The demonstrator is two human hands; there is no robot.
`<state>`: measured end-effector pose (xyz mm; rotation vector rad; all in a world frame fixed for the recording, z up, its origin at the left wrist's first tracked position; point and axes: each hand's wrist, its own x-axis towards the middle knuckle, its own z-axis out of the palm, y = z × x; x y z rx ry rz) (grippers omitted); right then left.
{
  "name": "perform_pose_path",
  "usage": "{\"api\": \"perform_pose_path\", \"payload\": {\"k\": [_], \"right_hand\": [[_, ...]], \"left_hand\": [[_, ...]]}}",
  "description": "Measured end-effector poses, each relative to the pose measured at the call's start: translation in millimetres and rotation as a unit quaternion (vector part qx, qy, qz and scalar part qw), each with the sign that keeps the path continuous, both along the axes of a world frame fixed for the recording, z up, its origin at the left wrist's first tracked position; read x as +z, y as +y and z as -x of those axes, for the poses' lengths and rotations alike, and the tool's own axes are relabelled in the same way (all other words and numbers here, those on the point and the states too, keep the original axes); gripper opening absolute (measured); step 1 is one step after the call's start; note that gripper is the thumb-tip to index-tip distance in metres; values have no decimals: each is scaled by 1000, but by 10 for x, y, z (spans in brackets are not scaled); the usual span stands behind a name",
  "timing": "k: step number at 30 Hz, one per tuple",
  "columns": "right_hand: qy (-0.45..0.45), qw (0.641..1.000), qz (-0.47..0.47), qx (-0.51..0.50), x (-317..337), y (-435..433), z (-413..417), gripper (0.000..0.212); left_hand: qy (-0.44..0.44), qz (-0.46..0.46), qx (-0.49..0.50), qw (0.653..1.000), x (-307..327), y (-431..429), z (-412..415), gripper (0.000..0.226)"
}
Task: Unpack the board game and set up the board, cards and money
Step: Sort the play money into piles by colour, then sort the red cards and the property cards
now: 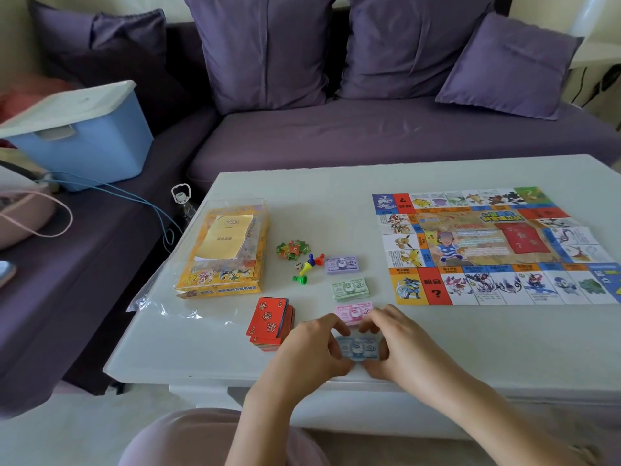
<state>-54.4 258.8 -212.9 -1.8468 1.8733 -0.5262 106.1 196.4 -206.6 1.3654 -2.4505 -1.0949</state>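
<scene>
Glossy smooth table (437,348); paper board (487,247); paper banknotes (359,348); clear crinkled plastic bag (161,297); cloth cushions (265,52).

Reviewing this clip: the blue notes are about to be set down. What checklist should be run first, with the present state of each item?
1. Both hands hold the blue money stack: ok; left hand and right hand pinch its ends.
2. Blue notes squared: cannot tell; fingers cover the edges.
3. Purple stack, green stack and pink stack laid in a line: ok.
4. Board unfolded on the table: ok.
5. Red card deck tidy: not ok; the top cards sit skewed.
</scene>
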Motion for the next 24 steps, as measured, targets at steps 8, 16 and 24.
{"api": "perform_pose_path", "payload": {"k": [8,16,24], "right_hand": [[-6,1000,-3,4,-12,18,3,35],[-17,1000,21,-15,110,57,180,26],[-13,992,16,-121,-68,133,596,25]], "left_hand": [[6,-45,19,999,21,-9,18,37],[14,72,193,978,294,-81,-127,35],[-226,43,283,931,364,-313,-223,61]]}}
